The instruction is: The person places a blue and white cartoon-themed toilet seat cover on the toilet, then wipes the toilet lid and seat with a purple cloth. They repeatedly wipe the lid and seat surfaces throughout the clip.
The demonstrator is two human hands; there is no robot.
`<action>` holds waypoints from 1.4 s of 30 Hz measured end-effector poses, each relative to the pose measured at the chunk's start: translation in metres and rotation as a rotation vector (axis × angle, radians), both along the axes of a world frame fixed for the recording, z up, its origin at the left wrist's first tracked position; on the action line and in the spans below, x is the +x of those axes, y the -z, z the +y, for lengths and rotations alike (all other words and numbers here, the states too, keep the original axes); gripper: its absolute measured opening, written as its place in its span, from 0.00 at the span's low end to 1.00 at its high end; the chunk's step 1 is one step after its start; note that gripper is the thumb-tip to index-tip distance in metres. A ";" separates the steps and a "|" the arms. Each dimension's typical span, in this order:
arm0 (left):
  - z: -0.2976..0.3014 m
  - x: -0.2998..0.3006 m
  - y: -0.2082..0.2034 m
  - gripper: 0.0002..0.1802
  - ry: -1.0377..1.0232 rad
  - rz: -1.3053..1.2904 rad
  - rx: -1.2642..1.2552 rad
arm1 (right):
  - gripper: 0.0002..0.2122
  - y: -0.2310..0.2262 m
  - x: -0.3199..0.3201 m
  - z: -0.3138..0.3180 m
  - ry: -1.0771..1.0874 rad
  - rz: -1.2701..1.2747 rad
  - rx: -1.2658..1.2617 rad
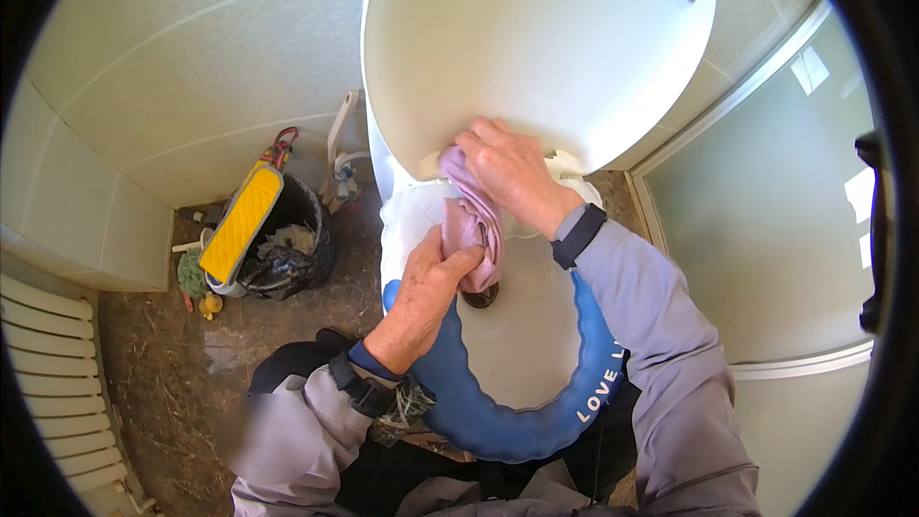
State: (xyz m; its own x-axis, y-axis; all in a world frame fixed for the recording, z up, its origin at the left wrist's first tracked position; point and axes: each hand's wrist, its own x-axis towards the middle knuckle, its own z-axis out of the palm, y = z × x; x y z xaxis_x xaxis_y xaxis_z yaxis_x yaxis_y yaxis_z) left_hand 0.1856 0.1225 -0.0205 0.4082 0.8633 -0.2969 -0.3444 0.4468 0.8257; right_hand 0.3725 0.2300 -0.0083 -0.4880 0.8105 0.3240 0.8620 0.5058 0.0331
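A pink cloth [471, 225] stretches between my two hands over the back of the toilet. My left hand [433, 278] grips its lower, bunched end, thumb on top, above the rear of the bowl [526, 325]. Higher up, my right hand [512, 168] is closed on the cloth's other end and presses it near the hinge at the foot of the raised white lid [536, 48]. Its fingertips are partly hidden behind the hand. A blue padded seat cover [498, 431] with pale lettering runs round the front and sides of the seat.
Left of the toilet stands a bin lined with a black bag [311, 263], with a yellow quilted flat pad [242, 225] leaning on it. A green scrubber [190, 270] and a small yellow item [212, 304] lie beside it. A white radiator [62, 373] is at the far left; a glass shower panel [766, 201] bounds the right.
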 end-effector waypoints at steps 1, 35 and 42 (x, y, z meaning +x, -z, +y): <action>0.000 -0.001 0.001 0.19 0.019 0.006 -0.006 | 0.07 0.002 -0.002 0.000 -0.051 0.058 0.033; -0.001 0.005 0.004 0.20 0.008 -0.020 0.000 | 0.16 -0.023 -0.005 0.008 0.052 0.012 -0.345; -0.001 0.003 0.007 0.19 -0.009 -0.008 0.005 | 0.12 -0.028 0.004 0.015 0.164 -0.293 -0.403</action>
